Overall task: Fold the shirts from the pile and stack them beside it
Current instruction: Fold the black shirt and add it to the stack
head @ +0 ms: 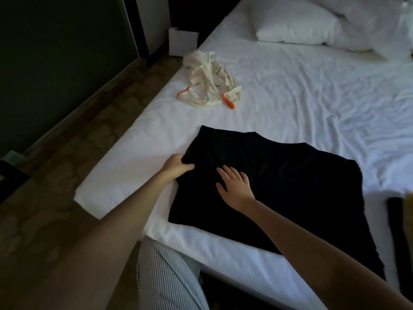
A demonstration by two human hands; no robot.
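Note:
A black shirt [279,182] lies spread flat on the white bed [301,90], near its front edge. My left hand [177,165] grips the shirt's left edge, fingers curled round the cloth. My right hand [234,182] lies flat on the shirt with straight fingers, just right of the left hand. A crumpled cream shirt with orange trim [212,83] sits farther back on the bed's left side.
White pillows [312,23] lie at the head of the bed. A dark garment [400,242] shows at the right edge. The bed's left edge drops to a patterned carpet [67,175]. A white paper bag [182,42] stands on the floor beside the bed.

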